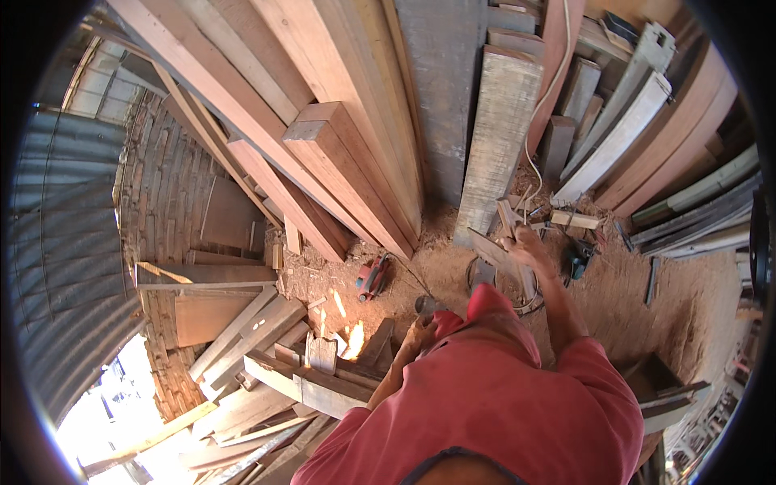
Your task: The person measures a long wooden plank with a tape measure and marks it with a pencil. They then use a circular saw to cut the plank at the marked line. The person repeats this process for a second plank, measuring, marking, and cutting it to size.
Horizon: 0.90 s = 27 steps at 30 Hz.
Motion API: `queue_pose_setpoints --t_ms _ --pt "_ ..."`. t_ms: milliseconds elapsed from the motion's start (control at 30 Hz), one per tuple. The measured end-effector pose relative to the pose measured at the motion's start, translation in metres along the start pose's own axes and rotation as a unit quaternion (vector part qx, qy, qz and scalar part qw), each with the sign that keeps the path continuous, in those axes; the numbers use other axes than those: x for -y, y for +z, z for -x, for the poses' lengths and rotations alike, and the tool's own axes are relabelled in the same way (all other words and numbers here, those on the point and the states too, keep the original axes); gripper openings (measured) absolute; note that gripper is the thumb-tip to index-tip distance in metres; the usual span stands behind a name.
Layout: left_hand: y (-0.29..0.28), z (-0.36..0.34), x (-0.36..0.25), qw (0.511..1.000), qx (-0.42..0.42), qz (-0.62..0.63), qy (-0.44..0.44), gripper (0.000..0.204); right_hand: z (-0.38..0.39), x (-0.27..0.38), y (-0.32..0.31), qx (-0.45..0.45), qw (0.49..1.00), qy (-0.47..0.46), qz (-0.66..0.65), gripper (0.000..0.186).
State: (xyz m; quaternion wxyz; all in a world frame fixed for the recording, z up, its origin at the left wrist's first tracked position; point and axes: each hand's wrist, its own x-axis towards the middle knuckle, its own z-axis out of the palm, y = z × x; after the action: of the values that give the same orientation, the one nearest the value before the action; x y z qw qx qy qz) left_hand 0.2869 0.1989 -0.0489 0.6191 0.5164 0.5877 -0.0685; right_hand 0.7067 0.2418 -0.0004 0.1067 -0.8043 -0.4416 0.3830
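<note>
In the head view, a dirt floor (671, 299) covered with reddish sawdust is seen from above. A person in a red shirt (501, 404) is seen bent over near the bottom of the picture.

The right hand (524, 242) is reached out ahead, and its fingers are wrapped around a short piece of wood (495, 252). The piece is held up off the floor, tilted, near the foot of a grey plank (499, 137). More small wood scraps (574, 218) are seen lying just beyond the hand.

The left hand (420, 330) is held lower and closer to the body. Its fingers are curled in, but it cannot be told whether anything is held.

A red power tool (372, 279) is seen lying on the sawdust, to the left of the hands. A white cord (543, 105) is hung down among the boards.

Long wooden boards (339, 105) are leaned all around the room. A brick wall (166, 194) and a grey metal sheet (65, 259) are seen at the left. A pile of cut boards (267, 356) is laid on the floor at the lower left, with bright sunlight beside it.
</note>
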Motion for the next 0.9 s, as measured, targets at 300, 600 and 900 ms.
queue_pose_setpoints --t_ms 300,600,900 --pt "-0.003 -0.015 -0.017 0.971 0.019 0.232 -0.046 0.084 -0.083 0.095 0.026 -0.019 0.999 -0.006 -0.026 0.062" --pt "-0.006 -0.031 -0.094 0.73 0.111 0.674 0.003 0.084 -0.038 0.131 0.022 0.022 0.893 0.06 -0.445 0.053" --pt "-0.04 -0.016 -0.059 0.749 0.036 0.654 0.104 0.006 -0.026 0.03 0.089 -0.105 0.992 0.065 -0.014 0.069"
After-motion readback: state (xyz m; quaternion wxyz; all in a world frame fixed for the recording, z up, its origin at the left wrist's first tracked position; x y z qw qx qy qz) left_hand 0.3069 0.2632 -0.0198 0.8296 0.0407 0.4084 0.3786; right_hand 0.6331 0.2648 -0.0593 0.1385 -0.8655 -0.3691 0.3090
